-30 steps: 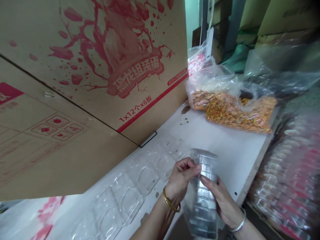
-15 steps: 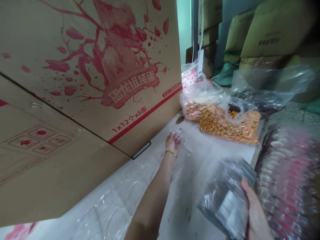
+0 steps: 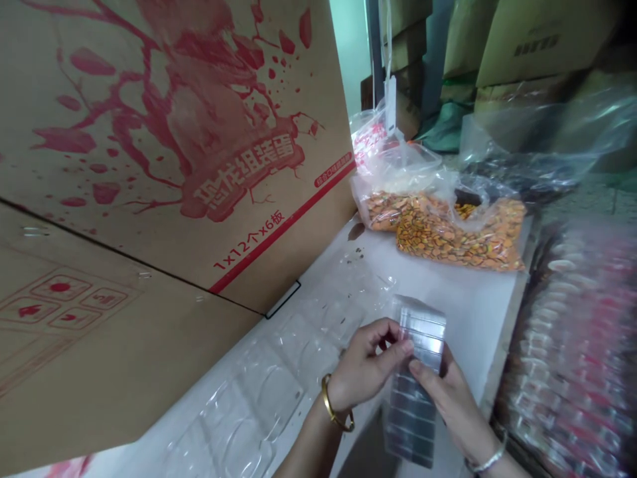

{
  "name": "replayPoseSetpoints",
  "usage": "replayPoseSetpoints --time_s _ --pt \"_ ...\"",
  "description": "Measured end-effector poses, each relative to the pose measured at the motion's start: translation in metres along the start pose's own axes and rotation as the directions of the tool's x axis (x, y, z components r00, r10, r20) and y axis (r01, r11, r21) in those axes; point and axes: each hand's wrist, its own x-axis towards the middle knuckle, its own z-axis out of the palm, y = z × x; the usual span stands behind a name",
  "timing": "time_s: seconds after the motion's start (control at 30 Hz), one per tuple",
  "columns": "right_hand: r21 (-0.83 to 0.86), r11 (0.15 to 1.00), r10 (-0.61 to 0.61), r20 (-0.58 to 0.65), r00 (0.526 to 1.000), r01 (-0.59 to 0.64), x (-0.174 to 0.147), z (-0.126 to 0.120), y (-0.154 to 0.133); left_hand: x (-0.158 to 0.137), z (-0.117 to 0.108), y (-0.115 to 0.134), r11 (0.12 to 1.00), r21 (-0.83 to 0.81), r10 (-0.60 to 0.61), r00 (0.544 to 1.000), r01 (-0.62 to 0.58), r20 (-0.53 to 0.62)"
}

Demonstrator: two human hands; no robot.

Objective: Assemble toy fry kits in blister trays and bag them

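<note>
Both my hands grip a long, shiny grey plastic strip (image 3: pixel 413 425) marked by cross lines along its length, held upright over the white table. My left hand (image 3: pixel 371 365), below a gold bangle, pinches its left edge with thumb and forefinger. On the right edge my right hand (image 3: pixel 445 392) is closed, thumb across the front and fingers behind, partly hidden. Clear moulded plastic trays (image 3: pixel 273 392) with rounded hollows lie flat beside my left forearm; small dark bits are scattered by them.
A big printed carton (image 3: pixel 239 239) stands along the left. Clear bags of orange pieces (image 3: pixel 458 242) rest at the table's far end. Beyond the right edge lie blurred rows of clear and pink packages (image 3: pixel 572 358). More cartons (image 3: pixel 542 53) are stacked behind.
My left hand has come back from the trays' far end and now grips the strip. My right hand has brought the grey plastic inward and turned it; its narrow, lined face shows.
</note>
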Motion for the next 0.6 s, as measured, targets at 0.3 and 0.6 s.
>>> replayPoseSetpoints --time_s 0.3,0.6 --pt "0.306 0.904 0.260 0.159 0.952 -0.298 -0.013 -0.018 -0.004 0.007 0.034 -0.002 0.939 -0.332 -0.152 0.975 0.092 -0.159" --pt "0.645 0.614 0.506 0.120 0.854 -0.454 -0.002 -0.035 -0.022 0.035 0.022 0.018 0.872 -0.489 -0.122 0.955 -0.028 -0.271"
